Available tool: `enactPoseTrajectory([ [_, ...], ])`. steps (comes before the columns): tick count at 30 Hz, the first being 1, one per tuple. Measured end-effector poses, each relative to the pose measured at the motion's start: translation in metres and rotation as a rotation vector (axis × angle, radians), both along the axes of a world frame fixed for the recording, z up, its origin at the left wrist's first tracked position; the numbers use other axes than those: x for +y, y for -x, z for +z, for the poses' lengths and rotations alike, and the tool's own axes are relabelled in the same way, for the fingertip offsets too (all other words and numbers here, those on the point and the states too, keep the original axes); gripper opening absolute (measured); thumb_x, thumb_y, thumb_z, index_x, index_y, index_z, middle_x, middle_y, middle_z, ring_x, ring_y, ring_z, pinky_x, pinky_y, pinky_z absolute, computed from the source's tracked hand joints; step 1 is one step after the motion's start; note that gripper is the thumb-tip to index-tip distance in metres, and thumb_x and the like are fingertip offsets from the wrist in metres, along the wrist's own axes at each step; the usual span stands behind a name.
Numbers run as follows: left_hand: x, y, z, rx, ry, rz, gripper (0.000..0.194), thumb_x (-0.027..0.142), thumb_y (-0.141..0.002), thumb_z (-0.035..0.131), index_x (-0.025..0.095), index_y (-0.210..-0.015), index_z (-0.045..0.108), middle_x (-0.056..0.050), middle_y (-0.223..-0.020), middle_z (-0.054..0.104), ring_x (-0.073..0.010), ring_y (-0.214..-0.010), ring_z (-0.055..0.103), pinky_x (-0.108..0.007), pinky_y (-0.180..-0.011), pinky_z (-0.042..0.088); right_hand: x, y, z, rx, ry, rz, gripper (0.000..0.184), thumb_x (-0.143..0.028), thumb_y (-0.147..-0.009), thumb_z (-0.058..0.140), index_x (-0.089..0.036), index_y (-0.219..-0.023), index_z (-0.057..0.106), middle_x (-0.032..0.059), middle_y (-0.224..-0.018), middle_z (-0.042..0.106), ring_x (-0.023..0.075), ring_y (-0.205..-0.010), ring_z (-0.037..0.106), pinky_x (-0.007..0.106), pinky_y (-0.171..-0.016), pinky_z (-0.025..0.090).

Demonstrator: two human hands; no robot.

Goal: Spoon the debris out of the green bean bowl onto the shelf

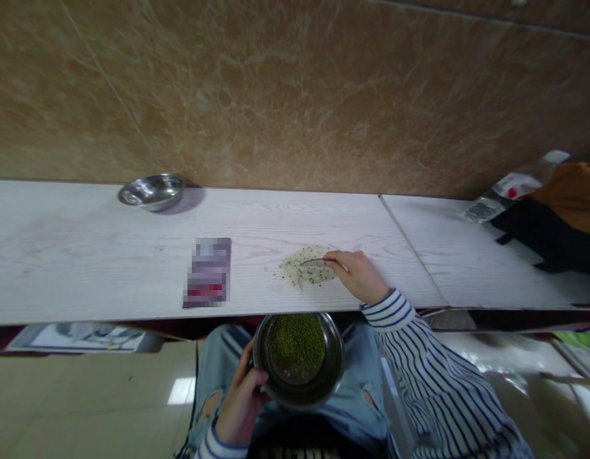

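Counting two metal bowls: upper-left bowl [151,199], lower-centre bowl [335,358]. Two hands: left hand [242,396], right hand [359,274]. One thin utensil [315,261] and one grain pile [310,275] near centre; one pixelated packet [209,271] left of centre. At right, one plastic bottle [512,186] and one orange-and-black item [569,207]. Small green grains [299,343] at bottom centre, too many to count.

Moderate, slightly cool indoor light falls on the pale desk [257,220], leaving it brighter than the brown wall [276,95]. A soft shadow lies to the right of the shiny metal bowl [152,192]. A white patch of glare shows on the floor [127,389] at lower left, with more glare at lower right. The space under the desk is dark. Fine detail is soft, edges look stretched, and coarse pixel blocks cover the packet [209,273].
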State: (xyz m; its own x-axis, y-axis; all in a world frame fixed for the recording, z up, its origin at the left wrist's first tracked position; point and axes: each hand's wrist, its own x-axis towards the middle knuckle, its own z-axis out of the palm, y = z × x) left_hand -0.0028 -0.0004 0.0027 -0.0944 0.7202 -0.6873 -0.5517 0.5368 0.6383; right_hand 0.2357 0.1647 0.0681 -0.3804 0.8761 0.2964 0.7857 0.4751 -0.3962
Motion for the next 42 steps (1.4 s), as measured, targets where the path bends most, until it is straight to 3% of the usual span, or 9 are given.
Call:
enactPoseTrajectory([
  [11, -0.004, -0.001, -0.001, -0.036, -0.018, 0.005, 0.074, 0.019, -0.062, 0.061, 0.026, -0.134, 0.045, -0.004, -0.106, 0.065, -0.0211, -0.082, 0.058, -0.033, -0.066, 0.048, -0.024, -0.002, -0.003, -0.018, -0.032, 0.008, 0.022, -0.026, -0.094, 0.047, -0.023, -0.107, 0.065, 0.0042, -0.102, 0.073, 0.0187, -0.092, 0.066, 0.037, -0.084, 0.046],
  [18, -0.005, -0.003, -0.002, -0.047, -0.019, 0.021, 0.070, 0.017, -0.061, 0.062, 0.026, -0.130, 0.050, -0.003, -0.103, 0.065, -0.0183, -0.078, 0.055, -0.032, -0.065, 0.049, -0.038, -0.004, 0.002, -0.028, -0.050, 0.021, 0.021, -0.025, -0.095, 0.046, -0.024, -0.105, 0.065, 0.0038, -0.101, 0.073, 0.0178, -0.092, 0.065, 0.036, -0.083, 0.044],
  [35, -0.005, -0.006, -0.008, -0.032, -0.019, 0.015, 0.073, 0.020, -0.060, 0.063, 0.027, -0.131, 0.050, -0.005, -0.114, 0.062, -0.0224, -0.087, 0.056, -0.034, -0.061, 0.050, -0.064, -0.011, 0.009, -0.002, -0.137, -0.022, 0.019, -0.025, -0.094, 0.049, -0.020, -0.104, 0.064, 0.0052, -0.095, 0.073, 0.0182, -0.086, 0.066, 0.034, -0.078, 0.045],
  [42, -0.003, -0.007, -0.009, -0.019, -0.006, 0.007, 0.075, 0.020, -0.058, 0.063, 0.028, -0.132, 0.050, -0.006, -0.116, 0.061, -0.0236, -0.087, 0.056, -0.034, -0.059, 0.049, -0.075, -0.008, 0.005, -0.020, -0.081, -0.003, 0.021, -0.025, -0.094, 0.048, -0.022, -0.106, 0.064, 0.0046, -0.092, 0.072, 0.0176, -0.083, 0.065, 0.034, -0.077, 0.044],
])
